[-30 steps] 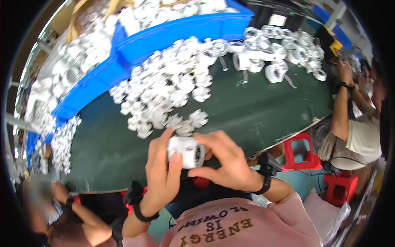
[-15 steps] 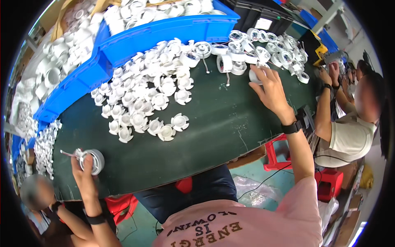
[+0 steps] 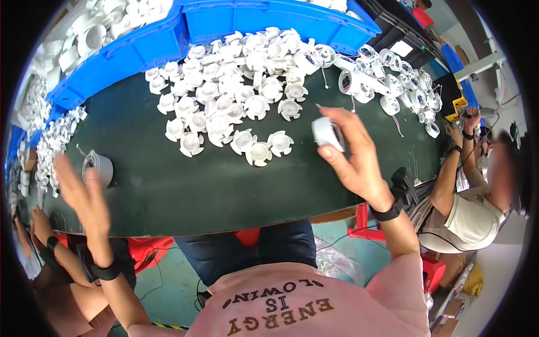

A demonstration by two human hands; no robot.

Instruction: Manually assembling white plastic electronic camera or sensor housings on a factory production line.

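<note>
On the left of the dark green table, my left hand [image 3: 88,203] is open, its fingers stretched out beside a white cylindrical housing [image 3: 104,170] with a short wire. That housing rests on the table, and the hand partly covers it. My right hand [image 3: 360,163] holds another white cylindrical housing [image 3: 324,133] between thumb and fingers, above the table right of centre. Its dark inner side faces the palm. Between the hands, toward the back, lies a spread pile of white bladed fan wheels [image 3: 257,105].
Wired white housings [image 3: 418,98] cluster at the back right. Blue bins [image 3: 275,22] of white parts line the far edge, with a black crate [image 3: 393,33] beside them. Small white parts [image 3: 53,146] heap at far left. Co-workers sit on both sides; one sleeve [image 3: 460,216] shows at right.
My left hand has let go of its housing, leaving it on the table. My right hand has brought a housing away from the back-right cluster, toward me. The view has shifted.
</note>
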